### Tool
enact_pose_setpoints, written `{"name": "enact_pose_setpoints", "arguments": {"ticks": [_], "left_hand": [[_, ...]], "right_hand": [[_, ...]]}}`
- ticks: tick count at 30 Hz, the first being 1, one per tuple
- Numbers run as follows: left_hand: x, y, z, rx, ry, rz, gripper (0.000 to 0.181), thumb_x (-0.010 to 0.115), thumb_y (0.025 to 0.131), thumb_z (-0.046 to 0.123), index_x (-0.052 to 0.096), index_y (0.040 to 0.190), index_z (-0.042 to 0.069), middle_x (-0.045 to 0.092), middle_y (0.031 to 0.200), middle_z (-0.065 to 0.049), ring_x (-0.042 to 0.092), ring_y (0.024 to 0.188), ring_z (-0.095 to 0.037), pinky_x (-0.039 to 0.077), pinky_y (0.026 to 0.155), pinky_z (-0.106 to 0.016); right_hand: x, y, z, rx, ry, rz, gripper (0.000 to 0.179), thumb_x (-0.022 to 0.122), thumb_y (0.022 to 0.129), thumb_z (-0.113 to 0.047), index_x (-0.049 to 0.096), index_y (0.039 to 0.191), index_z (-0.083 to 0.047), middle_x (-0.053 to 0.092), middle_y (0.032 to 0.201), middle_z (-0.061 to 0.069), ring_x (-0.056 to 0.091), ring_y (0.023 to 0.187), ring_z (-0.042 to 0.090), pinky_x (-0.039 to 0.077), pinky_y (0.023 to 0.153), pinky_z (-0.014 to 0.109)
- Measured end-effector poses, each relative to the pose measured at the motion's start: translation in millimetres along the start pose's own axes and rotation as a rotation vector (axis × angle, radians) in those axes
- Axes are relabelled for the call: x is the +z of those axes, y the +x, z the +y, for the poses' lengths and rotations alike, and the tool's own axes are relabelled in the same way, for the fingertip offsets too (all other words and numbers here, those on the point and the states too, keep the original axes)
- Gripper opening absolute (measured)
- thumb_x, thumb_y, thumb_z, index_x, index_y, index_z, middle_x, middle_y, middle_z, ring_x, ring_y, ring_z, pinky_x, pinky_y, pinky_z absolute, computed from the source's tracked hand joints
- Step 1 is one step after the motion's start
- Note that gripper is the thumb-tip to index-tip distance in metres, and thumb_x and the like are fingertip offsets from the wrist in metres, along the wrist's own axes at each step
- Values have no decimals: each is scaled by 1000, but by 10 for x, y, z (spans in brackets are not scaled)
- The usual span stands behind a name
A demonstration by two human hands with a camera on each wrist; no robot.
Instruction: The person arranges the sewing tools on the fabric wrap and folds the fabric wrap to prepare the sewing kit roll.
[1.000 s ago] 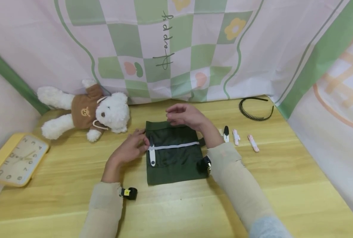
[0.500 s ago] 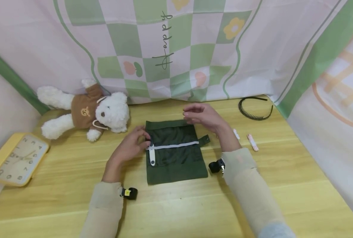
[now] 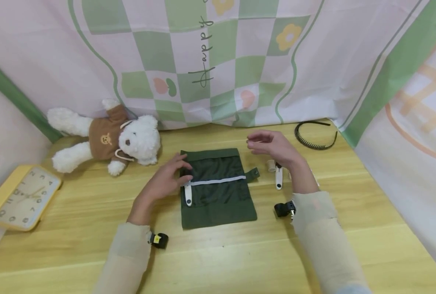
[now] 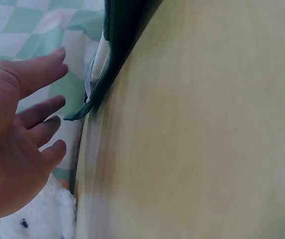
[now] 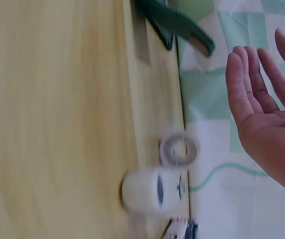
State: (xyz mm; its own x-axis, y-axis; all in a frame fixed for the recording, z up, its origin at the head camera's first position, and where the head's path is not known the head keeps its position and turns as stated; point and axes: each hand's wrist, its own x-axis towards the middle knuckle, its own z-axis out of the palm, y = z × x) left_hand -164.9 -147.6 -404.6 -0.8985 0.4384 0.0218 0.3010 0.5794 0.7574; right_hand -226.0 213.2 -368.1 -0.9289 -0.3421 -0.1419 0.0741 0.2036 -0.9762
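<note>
A dark green fabric roll-up pouch (image 3: 218, 212) lies spread flat, a white elastic band across its middle. Under the band at its left end sits a slim white tool (image 3: 188, 195), its upper part hidden by my left hand (image 3: 166, 177). That hand hovers at the pouch's left edge; in the left wrist view its fingers are apart and hold nothing. My right hand (image 3: 274, 147) is raised to the right of the pouch, fingers loosely bent and nothing in them. Below it lie a second slim white tool (image 3: 278, 179) with a dark top and a small whitish roll (image 3: 271, 165).
A snap strap (image 3: 252, 174) sticks out from the pouch's right side. A black toothed headband (image 3: 315, 136) lies at the back right. On the left are a white plush bear (image 3: 140, 139) in a brown top and a yellow clock (image 3: 23, 196). My right wrist covers the pink-and-white clips.
My right hand has moved right, from above the pouch to beside it, uncovering the strap and the roll. My left hand has shifted slightly right, its fingers more over the pouch's edge.
</note>
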Motion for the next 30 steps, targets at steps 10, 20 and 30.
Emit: {"name": "enact_pose_setpoints", "arguments": {"ticks": [10,20,30], "left_hand": [[19,27,-13,-4,33,-88,38,74,96,23,68,127,3,28,164,-18,11,154,-35,25,117,-57],[56,54,-33,41,61,-135,37,74,95,21,70,125,-1,31,162,-18,10,153,-38,22,118,-59],[75,98,18,34,94,-131,41,74,95,20,67,129,-1,28,164,-16,10,154,-34,25,117,-58]], "right_hand": [[-281,-201,92,39,-189,3,54,69,99,-24,51,142,4,57,138,24,59,120,34,50,100,43],[-451,-334,186,121,-227,-6,53,73,97,-27,56,137,3,58,136,21,63,111,26,53,93,37],[-490,-353,251,177,-286,-51,48,78,92,-21,62,132,1,64,124,20,67,91,28,57,72,37]]}}
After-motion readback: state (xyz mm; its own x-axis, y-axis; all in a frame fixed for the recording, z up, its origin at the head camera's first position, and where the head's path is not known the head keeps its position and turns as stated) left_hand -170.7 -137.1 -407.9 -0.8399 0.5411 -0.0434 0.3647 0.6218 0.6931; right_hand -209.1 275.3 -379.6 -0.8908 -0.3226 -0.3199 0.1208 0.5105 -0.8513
